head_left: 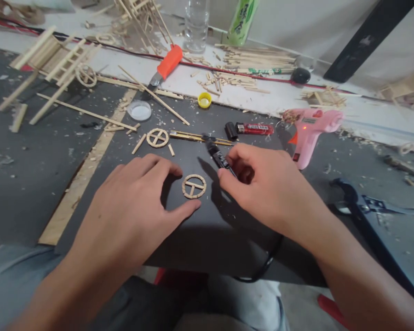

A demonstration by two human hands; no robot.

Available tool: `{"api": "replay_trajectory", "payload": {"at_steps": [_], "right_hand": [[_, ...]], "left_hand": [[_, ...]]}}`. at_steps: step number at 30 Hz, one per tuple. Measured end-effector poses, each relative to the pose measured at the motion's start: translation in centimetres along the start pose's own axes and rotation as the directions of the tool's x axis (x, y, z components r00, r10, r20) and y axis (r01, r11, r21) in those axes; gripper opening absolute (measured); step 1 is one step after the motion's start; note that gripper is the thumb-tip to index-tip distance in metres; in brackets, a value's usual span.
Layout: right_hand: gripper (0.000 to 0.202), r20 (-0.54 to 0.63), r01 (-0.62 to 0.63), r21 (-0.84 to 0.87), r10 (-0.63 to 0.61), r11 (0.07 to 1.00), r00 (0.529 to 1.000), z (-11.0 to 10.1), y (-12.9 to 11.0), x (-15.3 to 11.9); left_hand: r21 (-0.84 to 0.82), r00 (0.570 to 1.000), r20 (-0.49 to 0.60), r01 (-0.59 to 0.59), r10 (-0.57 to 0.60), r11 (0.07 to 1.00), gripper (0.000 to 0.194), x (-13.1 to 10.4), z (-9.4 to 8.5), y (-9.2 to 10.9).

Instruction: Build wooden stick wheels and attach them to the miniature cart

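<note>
On the dark board lies a small wooden wheel [194,184] with a T of sticks inside its ring. My left hand [131,197] rests on its left, thumb and fingers apart, the thumb tip close to the rim; whether it touches I cannot tell. Between the fingers of my right hand [265,184] is a black marker pen [218,155], its tip pointing up and away to the left. Beyond the hands sits a second wheel [158,137] with crossed spokes. Loose short sticks [139,144] are beside it. A black cap [231,131] stands by the red lighter [254,129].
A pink glue gun [312,128] with a lit red light stands at the right, above dark-handled pliers [369,216]. Behind are an orange-handled cutter [169,62], a yellow cap [204,100], a clear bottle [196,25] and stick piles [258,59]. A wooden stick model [55,64] occupies the left.
</note>
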State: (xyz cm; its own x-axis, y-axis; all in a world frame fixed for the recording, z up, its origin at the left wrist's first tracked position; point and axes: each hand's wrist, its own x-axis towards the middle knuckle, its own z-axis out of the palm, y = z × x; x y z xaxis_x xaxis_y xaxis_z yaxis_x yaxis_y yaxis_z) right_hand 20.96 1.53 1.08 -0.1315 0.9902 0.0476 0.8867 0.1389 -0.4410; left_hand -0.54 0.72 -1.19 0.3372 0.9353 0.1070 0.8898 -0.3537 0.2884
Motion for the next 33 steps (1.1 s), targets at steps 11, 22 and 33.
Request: {"api": "replay_trajectory", "payload": {"at_steps": [11, 22, 33], "right_hand": [[0.009, -0.116, 0.286, 0.211, -0.267, 0.934, 0.957, 3.1, 0.1, -1.2], [0.014, -0.198, 0.207, -0.029, -0.209, 0.978, 0.958, 2.7, 2.2, -0.4], [0.03, -0.03, 0.354, 0.064, -0.353, 0.933, 0.935, 3.6, 0.6, -2.4]], "left_hand": [[0.089, 0.961, -0.148, -0.222, 0.233, 0.971, 0.02, -5.5, 0.9, 0.2], [0.022, 0.976, -0.117, -0.181, 0.182, 0.983, 0.043, -4.8, 1.6, -0.1], [0.07, 0.972, -0.088, -0.212, 0.217, 0.975, 0.045, -4.3, 2.1, 0.1]]}}
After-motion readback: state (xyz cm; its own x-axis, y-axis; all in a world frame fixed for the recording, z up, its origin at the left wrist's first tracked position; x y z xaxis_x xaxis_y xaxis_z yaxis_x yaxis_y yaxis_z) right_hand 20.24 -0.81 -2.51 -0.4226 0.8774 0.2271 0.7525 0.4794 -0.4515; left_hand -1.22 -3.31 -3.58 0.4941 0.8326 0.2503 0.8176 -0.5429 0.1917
